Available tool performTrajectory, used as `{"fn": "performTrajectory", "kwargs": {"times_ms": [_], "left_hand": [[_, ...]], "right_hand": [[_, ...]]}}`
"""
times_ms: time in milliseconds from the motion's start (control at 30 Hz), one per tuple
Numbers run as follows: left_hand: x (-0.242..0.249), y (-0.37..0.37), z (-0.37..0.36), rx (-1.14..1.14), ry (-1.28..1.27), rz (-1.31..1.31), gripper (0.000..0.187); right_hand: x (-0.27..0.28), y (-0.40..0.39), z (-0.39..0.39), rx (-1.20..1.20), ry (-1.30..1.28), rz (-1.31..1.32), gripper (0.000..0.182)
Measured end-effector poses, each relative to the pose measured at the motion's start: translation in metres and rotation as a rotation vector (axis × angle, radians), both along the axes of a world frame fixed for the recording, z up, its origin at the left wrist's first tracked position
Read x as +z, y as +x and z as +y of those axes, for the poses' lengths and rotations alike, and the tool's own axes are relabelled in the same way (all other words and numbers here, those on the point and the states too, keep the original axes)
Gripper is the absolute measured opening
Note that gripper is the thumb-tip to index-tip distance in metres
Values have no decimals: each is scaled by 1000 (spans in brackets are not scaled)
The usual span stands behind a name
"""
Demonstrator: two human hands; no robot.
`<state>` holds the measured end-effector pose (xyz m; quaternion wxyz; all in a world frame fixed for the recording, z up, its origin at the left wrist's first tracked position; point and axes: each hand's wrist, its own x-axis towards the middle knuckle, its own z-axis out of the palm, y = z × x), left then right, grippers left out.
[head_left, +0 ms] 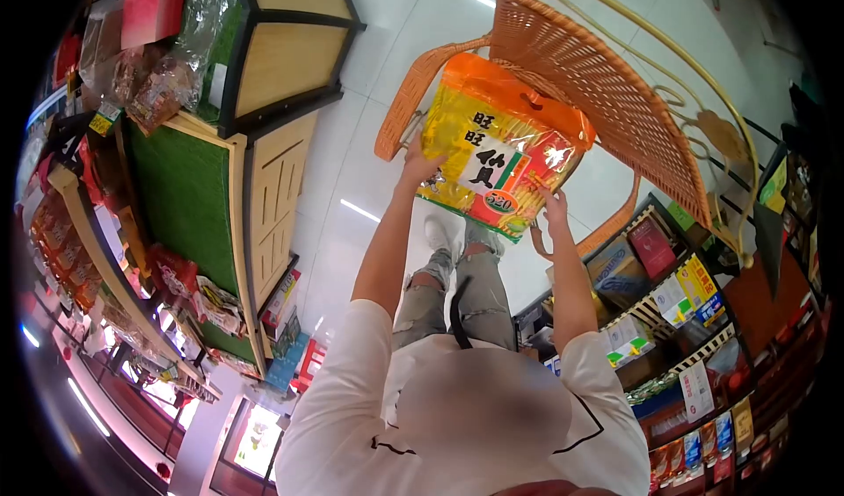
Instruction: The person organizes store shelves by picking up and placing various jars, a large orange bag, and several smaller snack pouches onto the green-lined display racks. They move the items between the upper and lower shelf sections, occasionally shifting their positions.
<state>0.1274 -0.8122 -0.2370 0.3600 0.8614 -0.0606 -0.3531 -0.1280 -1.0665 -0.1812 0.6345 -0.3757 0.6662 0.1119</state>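
A large snack bag (501,149), yellow and red with an orange top that has a handle slot, is held out in front of me. My left hand (420,164) grips its left edge, with the thumb on the front. At its lower right edge, my right hand (554,206) has hold of the bag too. Behind and around the bag is an orange wicker chair (598,65) with curved armrests. The bag hides most of the seat, so I cannot tell whether it touches the chair.
A green-topped wooden display stand (180,206) with packaged goods is on the left. On the right, a shelf holds boxes (629,338) and packets. Gold metal tubing (655,34) curves behind the chair, above pale floor tiles (338,171).
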Motion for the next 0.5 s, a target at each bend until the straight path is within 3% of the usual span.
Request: {"fn": "performTrajectory", "kwargs": {"times_ms": [33,133,300,333,367,400,433,467,500], "left_hand": [[-12,0,0,26,-58,45,99],[-15,1,-7,92,83,21,99],[56,-1,-24,63,-234,397,76],[103,0,-36,-4,-21,249,70],[90,-22,-33,-25,199,68,70],[47,-48,-19,-96,134,-170,68],[80,-53,-19,-118,153,-396,70],[116,-54,-12,-52,116,-234,74],[120,-70,-4,-3,5,-234,79]], "right_hand": [[-4,1,1,-14,-21,6,90],[-13,0,2,-82,63,-76,79],[13,12,23,-164,-83,-38,53],[24,7,22,-53,47,-271,53],[40,2,35,36,-61,-354,49],[36,-8,39,-18,38,-401,41],[30,-28,43,-124,160,-385,34],[28,-39,51,-180,244,-373,29],[30,-50,56,-206,290,-364,25]]}}
